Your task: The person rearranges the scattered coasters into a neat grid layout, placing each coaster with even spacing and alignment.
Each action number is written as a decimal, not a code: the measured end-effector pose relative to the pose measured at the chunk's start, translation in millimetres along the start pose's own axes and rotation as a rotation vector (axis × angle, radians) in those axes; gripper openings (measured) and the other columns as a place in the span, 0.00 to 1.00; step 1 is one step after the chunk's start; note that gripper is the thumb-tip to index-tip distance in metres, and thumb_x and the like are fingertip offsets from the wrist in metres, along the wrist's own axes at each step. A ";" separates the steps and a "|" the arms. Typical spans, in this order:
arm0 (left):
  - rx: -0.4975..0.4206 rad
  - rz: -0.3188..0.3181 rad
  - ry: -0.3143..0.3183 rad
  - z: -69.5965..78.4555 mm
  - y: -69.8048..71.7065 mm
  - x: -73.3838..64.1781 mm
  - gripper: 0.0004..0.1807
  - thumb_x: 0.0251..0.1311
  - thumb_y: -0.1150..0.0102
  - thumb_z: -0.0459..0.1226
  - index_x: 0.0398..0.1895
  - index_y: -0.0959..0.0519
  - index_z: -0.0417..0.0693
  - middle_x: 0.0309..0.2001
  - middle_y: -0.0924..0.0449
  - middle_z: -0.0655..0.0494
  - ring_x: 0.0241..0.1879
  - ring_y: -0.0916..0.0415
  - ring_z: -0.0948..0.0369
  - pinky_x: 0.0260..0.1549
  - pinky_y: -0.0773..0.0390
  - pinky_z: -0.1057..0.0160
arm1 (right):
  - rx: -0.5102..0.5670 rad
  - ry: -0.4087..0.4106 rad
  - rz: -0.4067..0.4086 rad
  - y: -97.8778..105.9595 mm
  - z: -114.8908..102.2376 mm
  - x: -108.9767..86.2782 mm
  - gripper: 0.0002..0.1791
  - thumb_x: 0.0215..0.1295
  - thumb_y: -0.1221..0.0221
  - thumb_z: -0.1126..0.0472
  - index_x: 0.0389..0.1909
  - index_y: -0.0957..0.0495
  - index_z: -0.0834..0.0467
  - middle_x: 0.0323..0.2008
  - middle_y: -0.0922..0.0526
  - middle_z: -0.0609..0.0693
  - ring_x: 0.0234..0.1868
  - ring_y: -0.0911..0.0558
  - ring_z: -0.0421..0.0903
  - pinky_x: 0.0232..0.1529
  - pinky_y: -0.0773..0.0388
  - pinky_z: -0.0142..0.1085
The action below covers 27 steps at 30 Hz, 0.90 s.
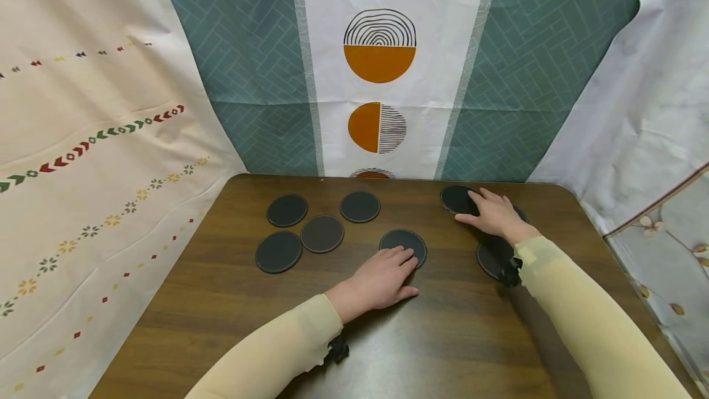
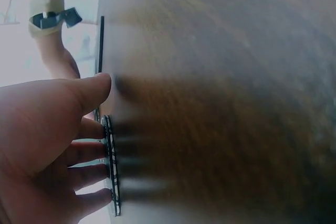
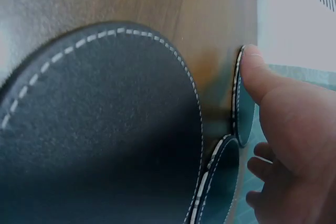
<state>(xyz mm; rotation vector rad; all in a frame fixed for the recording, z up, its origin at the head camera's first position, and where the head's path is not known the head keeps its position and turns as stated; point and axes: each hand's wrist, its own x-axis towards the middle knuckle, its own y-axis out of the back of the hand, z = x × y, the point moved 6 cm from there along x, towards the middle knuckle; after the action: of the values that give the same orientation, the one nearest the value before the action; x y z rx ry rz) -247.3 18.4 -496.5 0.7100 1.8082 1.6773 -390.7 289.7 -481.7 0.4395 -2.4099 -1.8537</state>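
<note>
My left hand (image 1: 382, 278) reaches to the middle of the table, its fingertips resting on a round black coaster (image 1: 400, 237). In the left wrist view these fingers are straight on the coaster (image 2: 111, 166), with the thumb held apart. My right hand (image 1: 495, 213) is farther back on the right, fingertips over the edge of another black coaster (image 1: 455, 198). In the right wrist view the thumb overlaps the rim of that coaster (image 3: 244, 111). Beneath the right wrist lies a coaster with pale stitching (image 3: 105, 114), and one more (image 1: 520, 213) is partly hidden behind the hand.
On the left of the brown wooden table (image 1: 221, 306) lie several coasters: a rear-left one (image 1: 287, 210), a front one (image 1: 279, 252), a browner one (image 1: 322, 233) and one farther right (image 1: 360, 206). A patterned cloth (image 1: 376, 109) hangs behind the back edge.
</note>
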 end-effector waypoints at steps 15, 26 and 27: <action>0.016 0.013 -0.009 1.7 4.7 -0.2 0.39 0.82 0.45 0.61 0.84 0.29 0.49 0.83 0.33 0.51 0.82 0.36 0.52 0.79 0.35 0.53 | 0.040 -0.025 -0.014 -4.8 12.1 2.8 0.56 0.80 0.41 0.32 0.87 0.48 0.70 0.82 0.50 0.81 0.83 0.49 0.78 0.78 0.58 0.77; 0.036 0.009 -0.010 2.6 4.3 -0.5 0.38 0.82 0.45 0.62 0.83 0.28 0.50 0.82 0.32 0.51 0.81 0.35 0.53 0.78 0.34 0.54 | 0.055 -0.016 0.018 -6.0 13.2 6.2 0.55 0.80 0.40 0.33 0.87 0.46 0.69 0.82 0.46 0.79 0.83 0.47 0.77 0.78 0.59 0.77; 0.037 0.008 -0.009 2.8 4.2 -0.7 0.38 0.82 0.45 0.61 0.83 0.28 0.50 0.82 0.32 0.51 0.81 0.35 0.53 0.78 0.34 0.54 | 0.053 -0.016 0.017 -6.1 13.5 6.7 0.55 0.80 0.40 0.33 0.87 0.46 0.69 0.82 0.46 0.78 0.83 0.47 0.77 0.78 0.59 0.77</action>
<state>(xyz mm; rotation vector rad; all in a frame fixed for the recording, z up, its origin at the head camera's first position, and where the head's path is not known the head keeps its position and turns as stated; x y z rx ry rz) -244.8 20.2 -492.4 0.7399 1.8364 1.6469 -399.1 299.1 -492.0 0.4078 -2.4707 -1.7972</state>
